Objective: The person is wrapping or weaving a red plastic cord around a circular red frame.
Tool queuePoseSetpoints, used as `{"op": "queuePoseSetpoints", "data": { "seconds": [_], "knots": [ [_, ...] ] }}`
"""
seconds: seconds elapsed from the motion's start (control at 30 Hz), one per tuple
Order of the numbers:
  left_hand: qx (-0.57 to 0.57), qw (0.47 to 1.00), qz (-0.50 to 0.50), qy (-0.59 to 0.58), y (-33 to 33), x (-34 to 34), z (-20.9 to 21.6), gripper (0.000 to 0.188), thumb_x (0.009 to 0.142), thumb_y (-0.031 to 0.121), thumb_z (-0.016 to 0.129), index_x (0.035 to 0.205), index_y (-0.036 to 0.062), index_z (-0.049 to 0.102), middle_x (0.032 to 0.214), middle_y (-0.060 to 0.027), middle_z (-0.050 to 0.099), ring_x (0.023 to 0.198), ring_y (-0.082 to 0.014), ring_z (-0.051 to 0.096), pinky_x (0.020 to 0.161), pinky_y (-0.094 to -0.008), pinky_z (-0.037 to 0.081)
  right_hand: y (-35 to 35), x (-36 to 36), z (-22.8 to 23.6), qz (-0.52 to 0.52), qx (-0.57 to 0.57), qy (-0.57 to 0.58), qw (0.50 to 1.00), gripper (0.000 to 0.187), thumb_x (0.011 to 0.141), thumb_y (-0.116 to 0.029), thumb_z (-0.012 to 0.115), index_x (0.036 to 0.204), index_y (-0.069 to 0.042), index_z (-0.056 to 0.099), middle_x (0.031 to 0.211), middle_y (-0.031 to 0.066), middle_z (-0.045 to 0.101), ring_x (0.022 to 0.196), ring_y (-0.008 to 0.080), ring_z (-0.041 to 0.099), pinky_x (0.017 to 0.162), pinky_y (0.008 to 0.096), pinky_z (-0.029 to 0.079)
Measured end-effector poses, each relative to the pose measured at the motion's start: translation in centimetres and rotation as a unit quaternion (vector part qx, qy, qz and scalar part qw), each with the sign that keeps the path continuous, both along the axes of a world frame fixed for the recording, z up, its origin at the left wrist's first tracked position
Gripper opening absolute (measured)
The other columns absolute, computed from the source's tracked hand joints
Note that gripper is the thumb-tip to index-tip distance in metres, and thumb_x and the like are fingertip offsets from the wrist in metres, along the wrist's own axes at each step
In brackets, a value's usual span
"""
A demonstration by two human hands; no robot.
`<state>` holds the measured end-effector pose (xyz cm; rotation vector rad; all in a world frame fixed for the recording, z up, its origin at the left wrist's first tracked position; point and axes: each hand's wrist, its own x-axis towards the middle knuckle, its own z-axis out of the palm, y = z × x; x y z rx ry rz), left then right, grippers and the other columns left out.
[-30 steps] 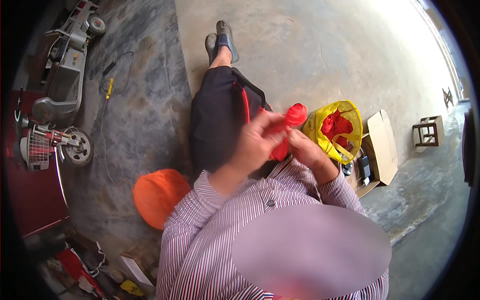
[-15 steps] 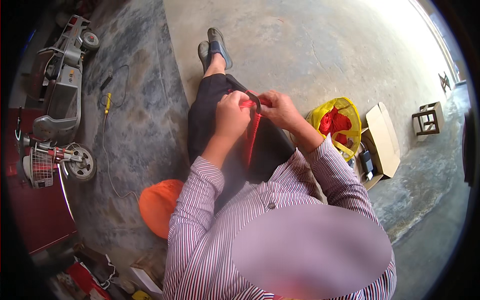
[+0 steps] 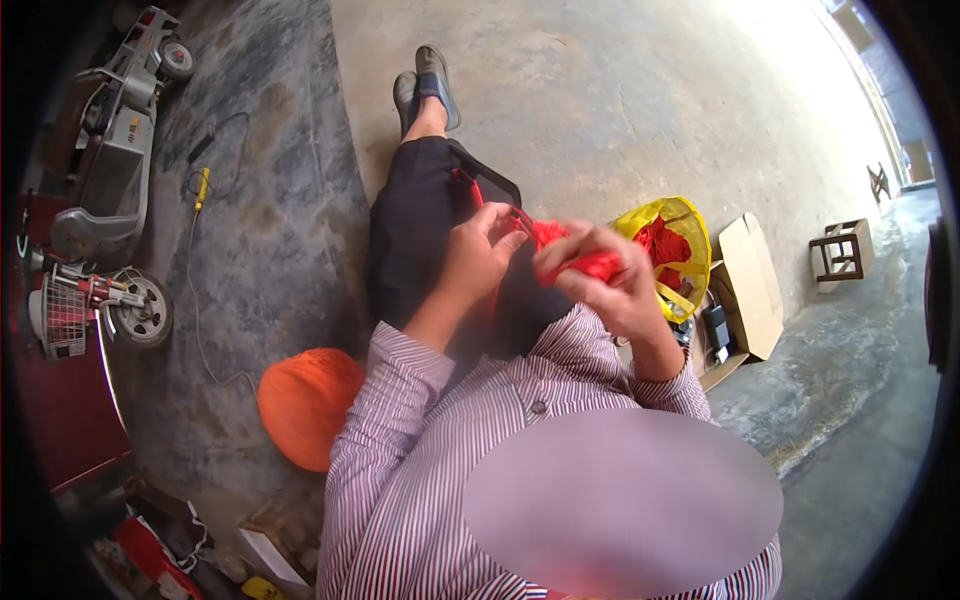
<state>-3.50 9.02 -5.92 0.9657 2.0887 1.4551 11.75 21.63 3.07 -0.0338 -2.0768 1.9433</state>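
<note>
My left hand point(image 3: 478, 255) is above the middle of my lap, thumb and fingers pinched on the near end of a black-rimmed piece point(image 3: 497, 182). That piece lies along the right edge of my dark trousers point(image 3: 410, 215), its far corner near my knees, with a red strip point(image 3: 475, 192) showing inside its rim.

My right hand point(image 3: 625, 295) is just beyond the right edge of my lap, fingers curled around a red bundle point(image 3: 598, 266). My hands are apart but near each other, and loose red strands point(image 3: 547, 234) span the gap between them. The right hand is blurred, so I can't tell exactly how the strands run through its fingers.

Just past that hand, on the floor, a yellow bag point(image 3: 688, 213) stands open with more red bundles point(image 3: 662, 243) inside. Against its right side is an open carton point(image 3: 750, 290), its tall flap raised along the right edge and a dark case point(image 3: 716, 328) inside toward the near end. A round orange thing point(image 3: 312, 408) sits by my left sleeve.
</note>
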Motion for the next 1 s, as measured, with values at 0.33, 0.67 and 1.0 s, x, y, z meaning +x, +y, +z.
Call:
{"op": "queuePoseSetpoints", "data": {
  "seconds": [0.33, 0.67, 1.0],
  "knots": [
    [0.002, 0.999, -0.022, -0.036, 0.3, -0.1, -0.2, 0.028, 0.083, 0.007, 0.071, 0.107, -0.0005, 0.06, 0.086, -0.0065, 0.068, 0.08, -0.0113, 0.063, 0.073, -0.0269, 0.051, 0.6, -0.6, 2.1, -0.013, -0.418, 0.16, 0.894, 0.024, 0.094, -0.023, 0.054, 0.085, -0.003, 0.045, 0.08, 0.0189, 0.061, 0.072, 0.026, 0.061, 0.068, 0.0381, 0.052],
    [0.03, 0.998, -0.012, -0.045, 0.5, 0.3, -0.2, 0.03, 0.084, 0.007, 0.07, 0.11, -0.0011, 0.058, 0.087, -0.0085, 0.067, 0.077, -0.01, 0.062, 0.071, -0.0264, 0.049, -5.1, 3.3, 3.5, 0.104, -0.456, -0.129, 0.875, 0.029, 0.085, -0.019, 0.067, 0.103, -0.003, 0.051, 0.088, 0.0041, 0.057, 0.073, 0.0103, 0.051, 0.063, 0.0252, 0.043],
    [0.142, 0.981, 0.09, 0.095, 1.2, 0.5, 2.3, 0.021, 0.092, 0.017, 0.063, 0.104, 0.0002, 0.06, 0.079, -0.003, 0.059, 0.055, -0.0094, 0.048, 0.055, -0.0257, 0.045, 1.3, 0.6, 3.7, -0.07, 0.069, 0.113, 0.989, 0.039, 0.073, -0.003, 0.075, 0.106, 0.002, 0.055, 0.084, 0.0081, 0.059, 0.073, 0.0159, 0.059, 0.064, 0.0265, 0.046]
  ]
}}
